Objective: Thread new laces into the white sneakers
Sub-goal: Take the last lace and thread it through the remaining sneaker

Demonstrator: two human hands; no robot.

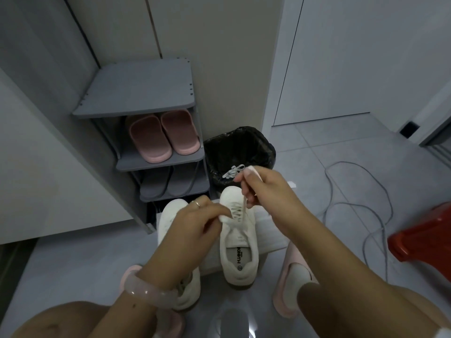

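The right hand (pixel 263 189) is raised above the toe of the right-side white low-top sneaker (pixel 238 237), fingers curled and pinching a flat white lace (pixel 243 208) that runs taut from the hand down into the eyelet rows. The left hand (pixel 195 223), wearing a ring and a pale pink bangle at the wrist, pinches the other lace end just beside the eyelets; this grip probably steadies the upper while the right hand draws slack through.

Remaining items, largest first:

1. Grey tiled floor (pixel 329 167). It carries both sneakers, so the person works crouched over them.
2. Grey three-tier shoe rack (pixel 136 93), against the wall. Its middle shelf holds pink slide slippers (pixel 163 135); the shelf below holds grey slippers (pixel 170 184).
3. Black bin with a black liner (pixel 241 147), just beyond the sneaker's toe. A loose white lace (pixel 233 171) lies inside, presumably a discarded old one.
4. Second white sneaker (pixel 170 220), beside the first and partly hidden by the left forearm. Its lacing state cannot be determined.
5. Grey cable (pixel 351 208), looped on the floor to the right.
6. Red plastic object (pixel 424 237), at the right edge; identity unclear.

Judged progress: the lace crosses several lower eyelets; upper eyelets appear unthreaded.
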